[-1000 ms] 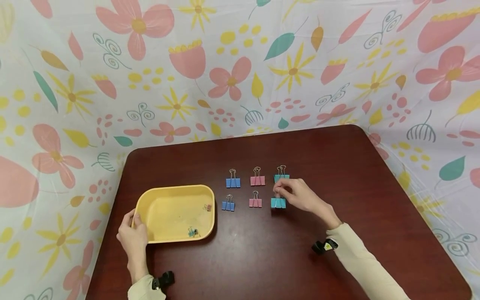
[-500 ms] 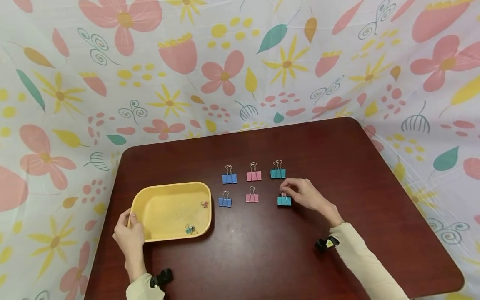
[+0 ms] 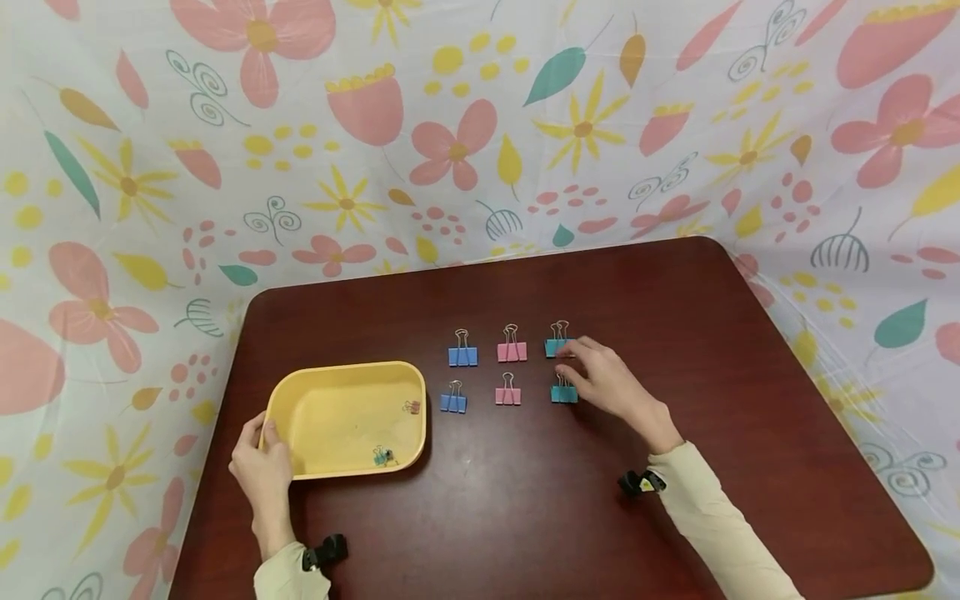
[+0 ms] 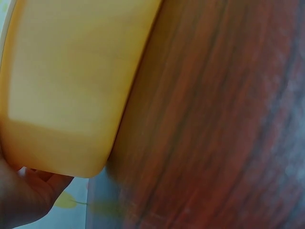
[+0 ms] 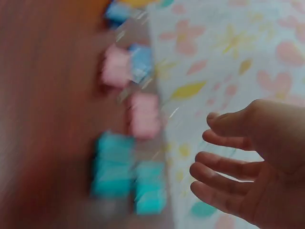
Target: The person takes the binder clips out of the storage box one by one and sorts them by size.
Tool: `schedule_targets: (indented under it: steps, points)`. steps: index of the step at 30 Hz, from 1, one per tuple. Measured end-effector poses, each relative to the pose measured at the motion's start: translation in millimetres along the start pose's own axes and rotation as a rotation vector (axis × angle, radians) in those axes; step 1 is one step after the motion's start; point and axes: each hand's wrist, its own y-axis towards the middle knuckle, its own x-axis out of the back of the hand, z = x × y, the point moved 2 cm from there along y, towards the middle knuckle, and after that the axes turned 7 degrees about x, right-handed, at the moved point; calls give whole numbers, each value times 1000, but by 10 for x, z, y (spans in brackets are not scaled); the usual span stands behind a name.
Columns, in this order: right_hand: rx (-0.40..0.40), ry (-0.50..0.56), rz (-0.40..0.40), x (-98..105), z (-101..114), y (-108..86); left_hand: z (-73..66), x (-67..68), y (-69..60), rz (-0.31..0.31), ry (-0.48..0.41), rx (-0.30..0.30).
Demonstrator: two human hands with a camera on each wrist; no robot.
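Observation:
In the head view my left hand [image 3: 261, 462] grips the left end of a yellow bin [image 3: 352, 477], thumb over the rim. Small binder clips lie inside it, a pink one [image 3: 412, 407] and a teal one [image 3: 380, 456], with a small dark piece beside the teal. My right hand [image 3: 607, 383] hovers by the front teal binder clip [image 3: 564, 394], fingers spread and holding nothing. Behind that stands a larger teal binder clip [image 3: 556, 347], partly covered by the fingers. The right wrist view, blurred, shows the hand [image 5: 238, 167] apart from the clips.
Pink binder clips, back [image 3: 512, 352] and front [image 3: 507, 396], stand left of the teal pair. Further left are blue ones, back [image 3: 462, 357] and front [image 3: 453, 403]. The dark wooden table [image 3: 480, 517] meets a flowered cloth [image 3: 420, 192] behind.
My right hand shifted the front teal clip rightward, into line behind the larger one's column, then let it go and opened. The left hand stays on the bin. The head view has shifted slightly.

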Motion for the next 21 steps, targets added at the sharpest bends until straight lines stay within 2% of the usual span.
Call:
schedule_targets:
  steps: [3, 7, 10, 15, 17, 21]
  points:
    - [72, -23, -17, 44, 290, 181, -3, -8, 16, -4, 4, -8]
    - [200, 66, 46, -85, 642, 498, -2, -15, 28, -8, 0, -16]
    - [261, 148, 140, -263, 888, 739, -5, -17, 39, -6, -1, -27]
    - [335, 170, 320, -626, 1271, 1083, -6, -18, 38, -9, 14, -34]
    - [335, 142, 418, -787, 1410, 1175, 0, -17, 31, -6, 20, -33]
    - [284, -3, 608, -1113, 1621, 1253, 11, -11, 29, 5, 21, -31]
